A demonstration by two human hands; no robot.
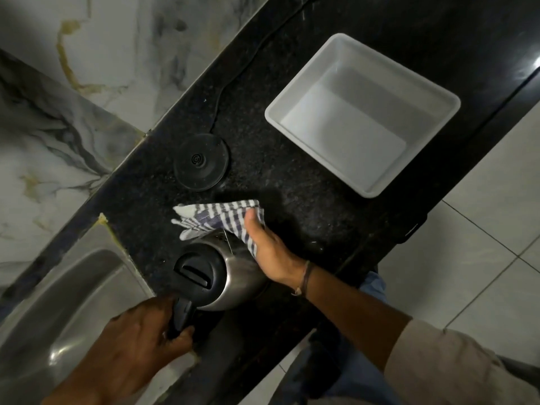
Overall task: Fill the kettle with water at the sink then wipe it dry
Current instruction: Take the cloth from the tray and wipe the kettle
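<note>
head view, looking down on a dark speckled counter (292,176) that runs diagonally from near left to far right.

steel kettle (233,276) stands on the counter near its front edge, just right of the sink (58,302). black lid (197,273) is down on top. body looks upright, maybe slightly tipped; hard to say from this angle.

left hand (137,337) is wrapped around the kettle's black handle (181,317), fingers curled closed on it, thumb side up. the handle points toward the near left, over the sink edge.

right hand (268,249) is laid flat and mostly open against the far-right side of the kettle body, palm pressing a blue-and-white striped cloth (216,217) onto the steel. fingers extended, not clenched; the cloth is pinned under the palm and fingers rather than pinched. loose end of the cloth sticks out to the left beyond the kettle, above the counter. a thin dark band (305,277) sits on the right wrist; pale rolled sleeve (438,361) further up the arm.

round black kettle base (201,162) lies on the counter beyond the kettle, apart from it, its cord (230,80) trailing away along the far wall side.

white rectangular plastic tub (362,115) sits on the counter to the far right, well apart from the kettle.

sink basin is stainless, at near left. whether there is water in the kettle cannot be told with the lid shut.

marbled wall tile (73,97) at left; pale floor tiles (482,229) at right.
</note>
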